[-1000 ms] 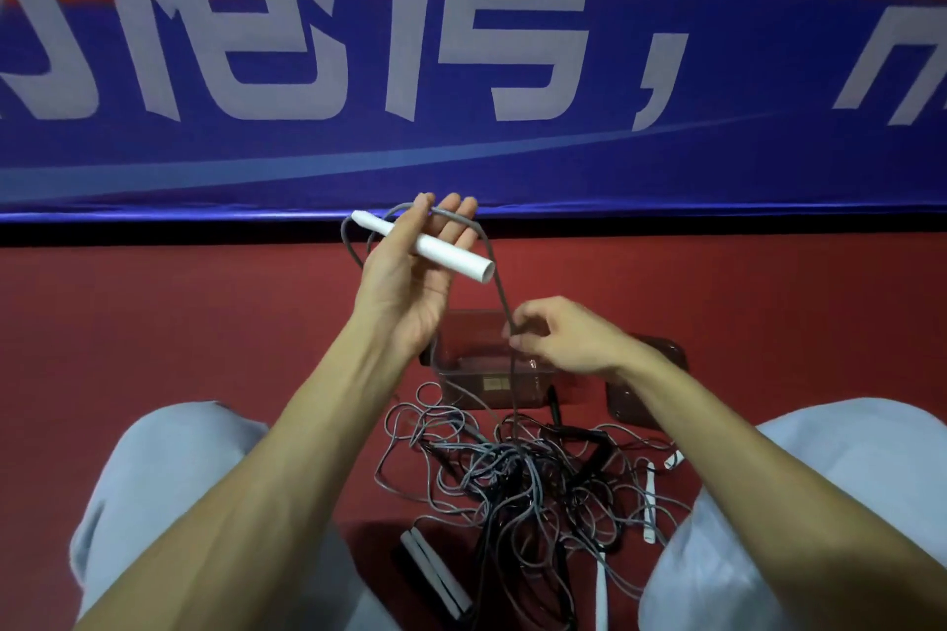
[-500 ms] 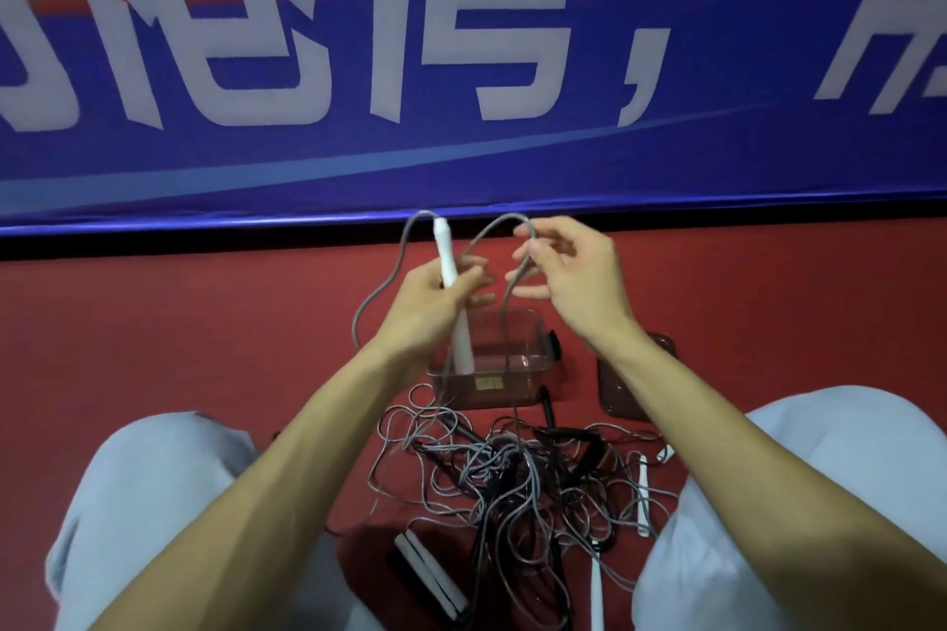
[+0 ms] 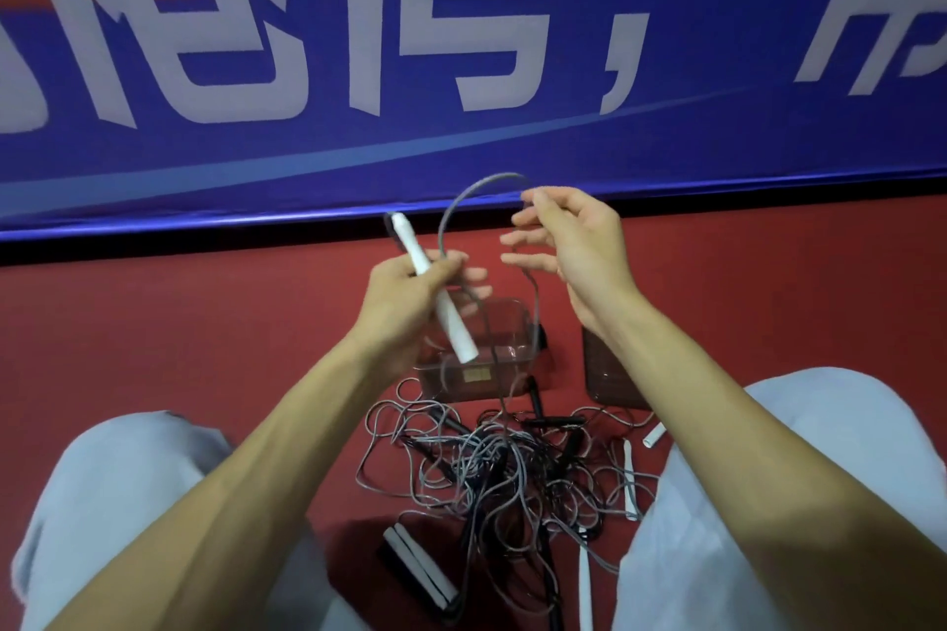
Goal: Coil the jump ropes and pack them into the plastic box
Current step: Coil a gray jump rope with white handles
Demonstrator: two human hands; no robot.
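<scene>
Hands, two: left hand (image 3: 405, 302) gripping one white handle (image 3: 452, 325), right hand (image 3: 579, 246) pinching its grey cord (image 3: 461, 200). One clear plastic box (image 3: 512, 354) on far red floor (image 3: 205, 348), contents unclear; one lid (image 3: 604, 374) right of it. Tangled rope pile (image 3: 502, 466) nearer.

box (image 3: 512, 328): clear glossy plastic | handle (image 3: 435, 292): smooth white, probably plastic | floor (image 3: 179, 333): matt red

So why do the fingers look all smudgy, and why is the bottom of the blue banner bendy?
Head view: the fingertips of the left hand, gripping the white handle, and of the right hand, pinching the grey rope, look smeared, likely motion blur; the blue banner bows along its lower edge from the wide-angle lens; dim light leaves the rope pile murky.
</scene>
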